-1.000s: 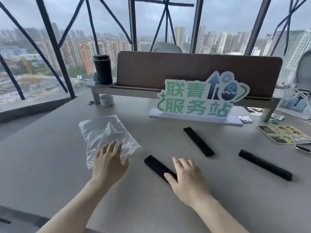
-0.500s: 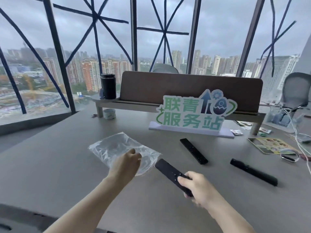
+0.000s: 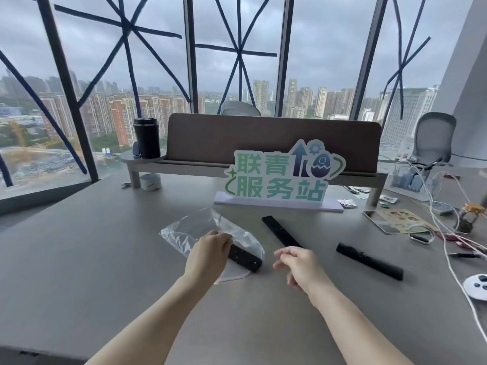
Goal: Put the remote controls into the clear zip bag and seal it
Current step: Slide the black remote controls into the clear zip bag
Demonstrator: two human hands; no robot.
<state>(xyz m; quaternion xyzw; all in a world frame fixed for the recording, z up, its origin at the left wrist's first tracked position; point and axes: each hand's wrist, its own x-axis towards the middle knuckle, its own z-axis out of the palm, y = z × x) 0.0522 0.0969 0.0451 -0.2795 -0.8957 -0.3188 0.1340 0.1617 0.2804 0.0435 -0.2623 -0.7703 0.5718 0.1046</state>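
Observation:
A clear zip bag (image 3: 189,229) lies crumpled on the grey table (image 3: 79,259). My left hand (image 3: 209,252) grips the bag at its mouth. One black remote (image 3: 245,258) lies partly inside the bag, its near end sticking out beside my left fingers. My right hand (image 3: 300,263) hovers just right of that remote, fingers loosely apart, holding nothing. A second black remote (image 3: 280,231) lies behind my right hand. A third, longer black remote (image 3: 369,260) rests further right.
A green and white sign (image 3: 282,177) stands behind the bag, in front of a low shelf with a black cup (image 3: 146,138). Papers, cables (image 3: 445,233), a small jar and a white controller (image 3: 477,287) crowd the right side. A tape roll (image 3: 150,181) sits at the back left.
My right hand slid the remote it held into the bag's mouth and let go. My left hand kept hold of the bag. The view tilted upward.

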